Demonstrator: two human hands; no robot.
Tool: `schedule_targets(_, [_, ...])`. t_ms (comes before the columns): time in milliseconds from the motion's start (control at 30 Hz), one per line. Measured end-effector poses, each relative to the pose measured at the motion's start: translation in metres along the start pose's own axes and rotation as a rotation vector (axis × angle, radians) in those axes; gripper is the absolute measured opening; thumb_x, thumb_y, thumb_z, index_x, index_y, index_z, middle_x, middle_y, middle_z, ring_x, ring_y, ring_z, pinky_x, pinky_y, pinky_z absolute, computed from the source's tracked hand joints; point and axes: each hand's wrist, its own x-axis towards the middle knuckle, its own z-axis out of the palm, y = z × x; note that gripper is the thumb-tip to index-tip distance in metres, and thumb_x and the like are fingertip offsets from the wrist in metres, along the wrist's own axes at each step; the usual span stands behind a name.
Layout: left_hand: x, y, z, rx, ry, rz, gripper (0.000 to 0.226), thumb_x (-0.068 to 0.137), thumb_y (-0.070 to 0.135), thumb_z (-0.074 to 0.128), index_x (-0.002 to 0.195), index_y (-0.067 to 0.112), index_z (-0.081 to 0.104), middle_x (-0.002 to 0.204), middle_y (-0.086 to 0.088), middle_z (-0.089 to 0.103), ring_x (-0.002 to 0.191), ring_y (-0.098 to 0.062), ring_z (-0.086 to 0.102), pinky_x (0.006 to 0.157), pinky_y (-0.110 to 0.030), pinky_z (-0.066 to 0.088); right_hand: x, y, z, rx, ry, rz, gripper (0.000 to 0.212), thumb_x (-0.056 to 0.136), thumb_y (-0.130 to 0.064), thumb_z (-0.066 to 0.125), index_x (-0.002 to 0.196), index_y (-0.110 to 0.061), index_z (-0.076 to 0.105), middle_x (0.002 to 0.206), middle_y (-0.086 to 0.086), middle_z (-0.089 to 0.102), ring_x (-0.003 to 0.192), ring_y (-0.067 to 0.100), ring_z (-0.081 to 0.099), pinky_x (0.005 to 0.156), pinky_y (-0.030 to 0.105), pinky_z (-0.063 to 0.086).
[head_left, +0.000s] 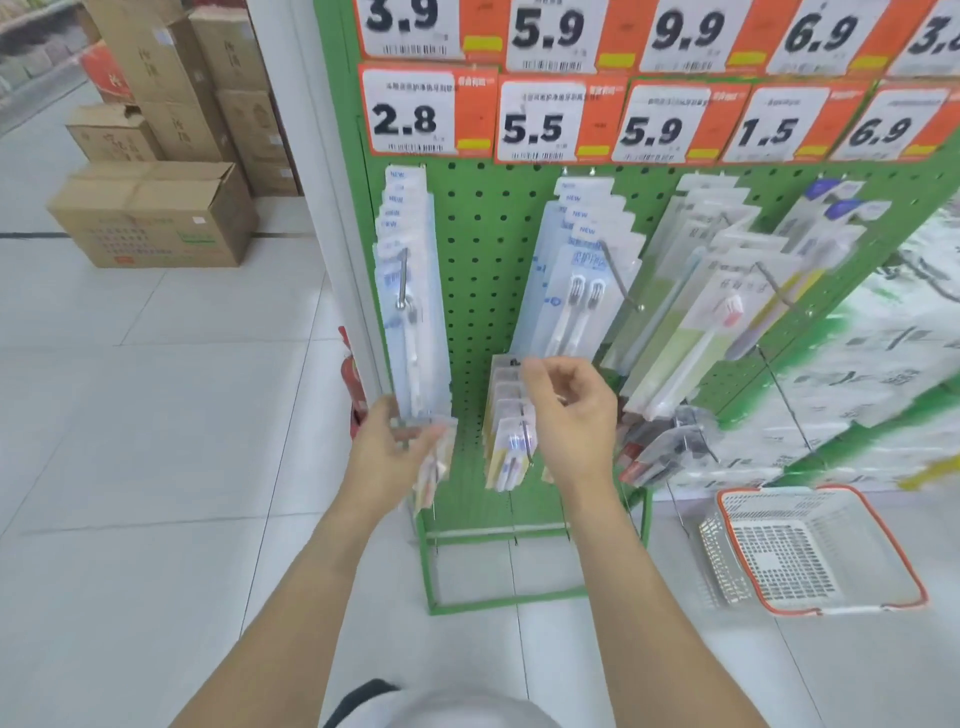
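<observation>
Many toothbrush packs (571, 306) hang over white floor tiles (156, 415).

The pegboard (483, 270) is carrying packs (566, 306) on its hooks (621, 283). A basket (784, 556) and boxes (156, 213) are sitting on the floor (156, 415).

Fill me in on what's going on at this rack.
A person is working at a green pegboard rack of toothbrush packs in a shop. The left hand holds a few blurred loose packs low by the rack. The right hand reaches to the top of the small hanging packs on a lower hook; whether it grips one is unclear. A basket sits on the floor alongside.
</observation>
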Motion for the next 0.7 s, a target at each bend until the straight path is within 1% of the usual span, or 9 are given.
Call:
schedule_targets(67, [0.002,-0.003,0.005,-0.026,0.128,0.025,0.036,0.090,0.021,0.075,0.119,0.014,0.056,0.111,0.005,0.065,0.098,-0.019,0.069,0.074,-0.018,0.054,-0.009,0.024,0.001,-0.051,-0.024,0.042,0.009,0.091,-0.024,0.074,0.092,-0.019,0.068,0.089,-0.008,0.072,0.084,0.005,0.067,0.077,0.015,0.050])
schedule_targets(133, [0.002,-0.008,0.006,-0.035,0.145,0.028,0.039,0.088,0.018,0.076,0.121,0.015,0.055,0.111,0.008,0.062,0.089,-0.006,0.067,0.076,-0.021,0.055,-0.023,0.046,0.003,-0.078,-0.041,0.041,0.010,0.089,-0.016,0.075,0.088,-0.021,0.067,0.086,-0.009,0.072,0.083,0.005,0.067,0.076,0.016,0.051])
schedule_targets(167, [-0.001,-0.010,0.009,-0.032,0.142,0.015,0.043,0.088,0.021,0.077,0.123,0.015,0.054,0.113,0.008,0.060,0.087,-0.002,0.066,0.071,-0.017,0.052,-0.029,0.055,0.003,-0.094,-0.041,0.034,0.012,0.088,-0.012,0.075,0.086,-0.021,0.067,0.084,-0.009,0.071,0.081,0.006,0.068,0.076,0.018,0.052])
schedule_targets(233, [-0.007,-0.015,0.015,-0.042,0.156,-0.037,0.048,0.088,0.029,0.077,0.127,0.014,0.053,0.118,0.006,0.059,0.088,0.001,0.064,0.067,-0.012,0.045,-0.034,0.065,0.002,-0.123,-0.020,-0.001,0.014,0.087,-0.008,0.074,0.085,-0.020,0.066,0.083,-0.006,0.071,0.081,0.010,0.068,0.078,0.024,0.054])
schedule_targets(300, [-0.013,-0.018,0.021,-0.074,0.162,-0.073,0.047,0.090,0.037,0.074,0.126,0.013,0.054,0.119,0.005,0.060,0.092,0.003,0.062,0.070,-0.014,0.045,-0.036,0.069,0.001,-0.159,0.014,-0.081,0.020,0.086,-0.008,0.074,0.086,-0.025,0.064,0.086,-0.005,0.069,0.085,0.012,0.066,0.082,0.026,0.054])
schedule_targets(367, [-0.018,-0.018,0.022,-0.099,0.159,-0.084,0.039,0.094,0.042,0.067,0.120,0.014,0.057,0.115,0.007,0.062,0.095,0.002,0.060,0.078,-0.017,0.046,-0.042,0.067,0.004,-0.186,0.054,-0.156,0.027,0.086,-0.007,0.072,0.087,-0.032,0.061,0.089,-0.005,0.067,0.088,0.012,0.065,0.082,0.025,0.053])
schedule_targets(467, [-0.022,-0.024,0.016,-0.140,0.186,-0.112,0.021,0.101,0.038,0.056,0.110,0.019,0.060,0.109,0.009,0.065,0.099,-0.005,0.062,0.088,-0.025,0.047,-0.050,0.067,0.004,-0.205,0.093,-0.279,0.022,0.083,-0.002,0.071,0.084,-0.021,0.061,0.084,-0.003,0.063,0.080,0.013,0.059,0.075,0.023,0.047])
schedule_targets(600, [-0.031,-0.039,0.007,-0.140,0.192,-0.175,0.020,0.099,0.032,0.052,0.102,0.017,0.065,0.097,0.003,0.071,0.091,-0.017,0.067,0.083,-0.035,0.051,-0.065,0.072,0.000,-0.189,0.009,-0.359,0.026,0.079,0.006,0.071,0.080,-0.018,0.060,0.077,-0.001,0.059,0.067,0.016,0.054,0.064,0.022,0.043])
schedule_targets(700, [-0.046,-0.050,0.006,-0.137,0.142,-0.221,0.014,0.097,0.020,0.056,0.092,0.010,0.065,0.086,-0.005,0.070,0.067,-0.014,0.062,0.068,-0.028,0.048,-0.086,0.091,0.001,-0.163,-0.101,-0.294,0.025,0.078,0.007,0.071,0.078,-0.016,0.059,0.074,-0.003,0.057,0.060,0.018,0.052,0.056,0.027,0.044])
